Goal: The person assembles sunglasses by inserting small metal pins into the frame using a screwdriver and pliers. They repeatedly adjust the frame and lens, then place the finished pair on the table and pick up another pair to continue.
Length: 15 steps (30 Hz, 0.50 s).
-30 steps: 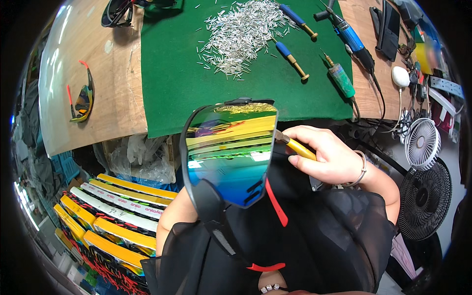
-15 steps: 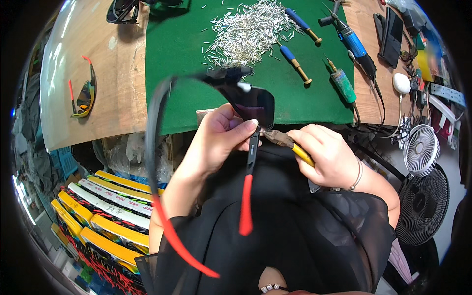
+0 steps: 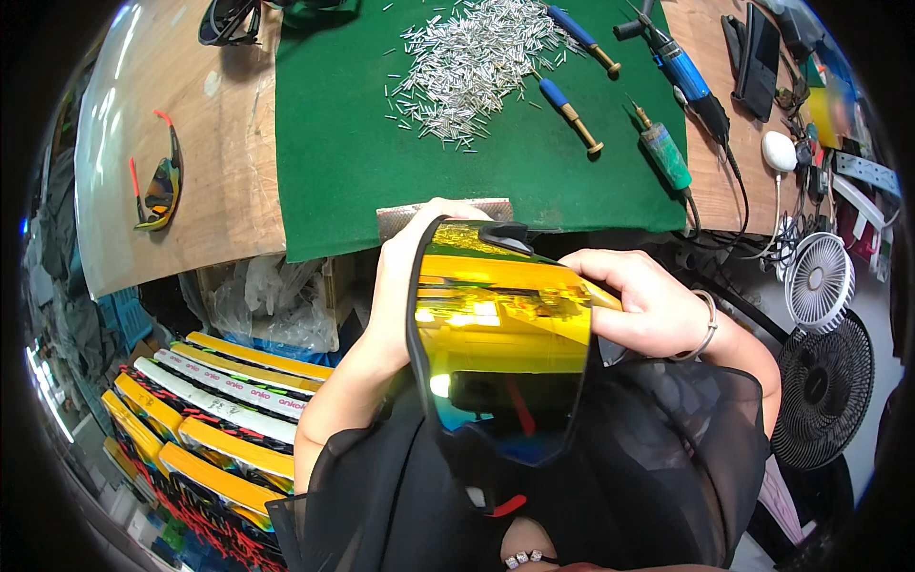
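Mirrored sport glasses gripped between two hands above the lap.

Left hand (image 3: 400, 286), at nine o'clock of the glasses (image 3: 500, 334), curls round the frame's edge; right hand (image 3: 643, 305), at three o'clock, pinches the other side. Fingers on the mirrored lens could smudge it, and a loose grip risks dropping it.

Bright, even overhead light fills the scene. Glare streaks the pale table edge (image 3: 114, 124) at ten o'clock and the mirrored lens (image 3: 500, 324) at centre. Fisheye bending and dark vignetting ring the rim.
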Available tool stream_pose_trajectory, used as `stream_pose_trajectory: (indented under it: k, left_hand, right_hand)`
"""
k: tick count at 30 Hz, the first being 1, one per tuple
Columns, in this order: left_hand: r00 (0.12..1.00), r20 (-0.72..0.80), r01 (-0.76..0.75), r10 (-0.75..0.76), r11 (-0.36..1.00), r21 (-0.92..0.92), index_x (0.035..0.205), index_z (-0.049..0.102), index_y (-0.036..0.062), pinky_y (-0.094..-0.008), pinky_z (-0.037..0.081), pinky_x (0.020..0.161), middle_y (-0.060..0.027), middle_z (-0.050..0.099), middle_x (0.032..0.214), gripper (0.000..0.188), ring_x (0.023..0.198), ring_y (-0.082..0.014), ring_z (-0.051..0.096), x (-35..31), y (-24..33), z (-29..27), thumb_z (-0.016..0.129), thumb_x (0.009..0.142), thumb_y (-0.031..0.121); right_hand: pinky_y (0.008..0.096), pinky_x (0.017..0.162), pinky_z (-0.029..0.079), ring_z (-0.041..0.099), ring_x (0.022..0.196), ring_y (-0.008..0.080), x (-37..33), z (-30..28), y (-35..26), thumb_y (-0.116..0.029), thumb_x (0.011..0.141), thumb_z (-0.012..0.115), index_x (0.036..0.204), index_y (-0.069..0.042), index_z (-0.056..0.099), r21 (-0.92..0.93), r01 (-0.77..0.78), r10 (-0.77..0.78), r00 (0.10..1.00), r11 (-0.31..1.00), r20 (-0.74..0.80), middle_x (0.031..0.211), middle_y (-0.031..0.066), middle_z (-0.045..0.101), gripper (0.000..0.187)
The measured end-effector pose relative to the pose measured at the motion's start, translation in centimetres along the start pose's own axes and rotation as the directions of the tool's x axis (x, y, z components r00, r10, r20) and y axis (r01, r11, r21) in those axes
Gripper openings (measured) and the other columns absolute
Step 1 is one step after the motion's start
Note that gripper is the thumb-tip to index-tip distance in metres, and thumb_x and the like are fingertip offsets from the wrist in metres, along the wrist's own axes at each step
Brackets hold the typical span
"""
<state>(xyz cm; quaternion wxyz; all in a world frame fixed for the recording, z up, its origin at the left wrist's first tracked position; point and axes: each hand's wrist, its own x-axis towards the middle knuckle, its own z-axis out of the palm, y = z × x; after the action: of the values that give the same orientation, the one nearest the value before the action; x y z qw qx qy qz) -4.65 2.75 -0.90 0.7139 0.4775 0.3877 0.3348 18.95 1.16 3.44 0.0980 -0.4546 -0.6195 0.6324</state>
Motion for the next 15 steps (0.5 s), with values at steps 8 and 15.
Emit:
stream_pose_trajectory:
  k: [8, 15]
  left_hand:
    - [0.853, 0.066, 0.507, -0.518, 0.791, -0.342, 0.093, 0.055, -0.0007, -0.0156, 0.04, 0.05, -0.0041, 0.061, 0.074, 0.02, 0.056, -0.0043, 0.05, 1.3, 1.9, -0.1, 0.061, 0.083, 0.015]
    - [0.991, -0.031, 0.107, -0.13, 0.909, -0.404, 0.1, 0.051, 0.0017, -0.0249, 0.049, 0.072, -0.0066, 0.059, 0.091, 0.017, 0.083, -0.012, 0.058, 0.0, 0.7, 1.0, 0.052, 0.082, 0.003]
  right_hand:
    - [0.033, 0.063, 0.046, 0.053, 0.07, 0.0249, -0.2, 1.0, -0.2, -0.008, 0.062, 0.062, 0.099, -0.002, 0.051, -0.733, 0.223, -0.437, 0.893, 0.642, -0.111, 0.079, 0.0107, 0.05, 0.039]
    - [0.0347, 0.069, 0.047, 0.056, 0.077, 0.0296, -0.1, 0.1, 0.0, -0.011, 0.071, 0.058, 0.1, -0.002, 0.054, -0.238, 0.148, -0.169, 0.983, 0.96, -0.071, 0.084, 0.0141, 0.056, 0.031]
